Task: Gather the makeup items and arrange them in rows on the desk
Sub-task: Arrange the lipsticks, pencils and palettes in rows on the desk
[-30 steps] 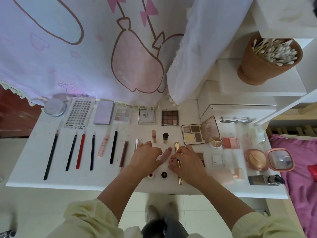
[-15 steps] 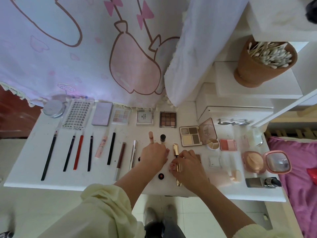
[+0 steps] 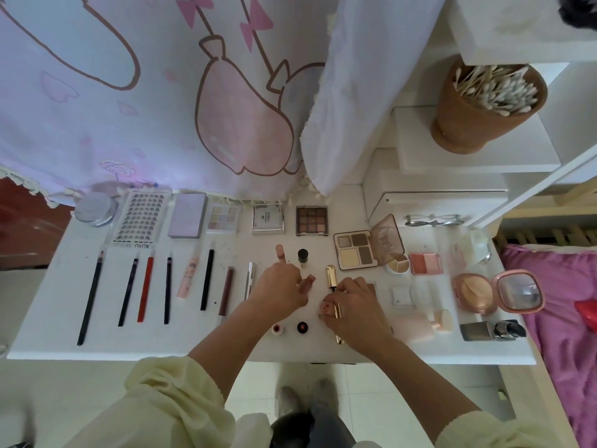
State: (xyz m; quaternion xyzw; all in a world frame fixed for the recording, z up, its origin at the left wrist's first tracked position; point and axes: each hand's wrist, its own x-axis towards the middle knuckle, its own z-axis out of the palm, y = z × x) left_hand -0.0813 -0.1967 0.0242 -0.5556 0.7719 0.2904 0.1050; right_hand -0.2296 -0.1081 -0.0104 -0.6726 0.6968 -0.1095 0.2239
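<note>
Mid-desk (image 3: 45, 321), the left hand (image 3: 279, 287) curls its fingers and pinches the lower end of a mauve tube (image 3: 307, 282). Just beside it, the right hand (image 3: 353, 307) grips a gold tube (image 3: 332, 274) whose lower end nearly reaches the near edge. Two small round lipsticks (image 3: 277, 329) stand close to that edge. Palettes (image 3: 311, 220) line the far edge and pencils (image 3: 145, 292) fill the left half. A bare strip runs along the near edge toward the left corner, while the right end is crowded.
</note>
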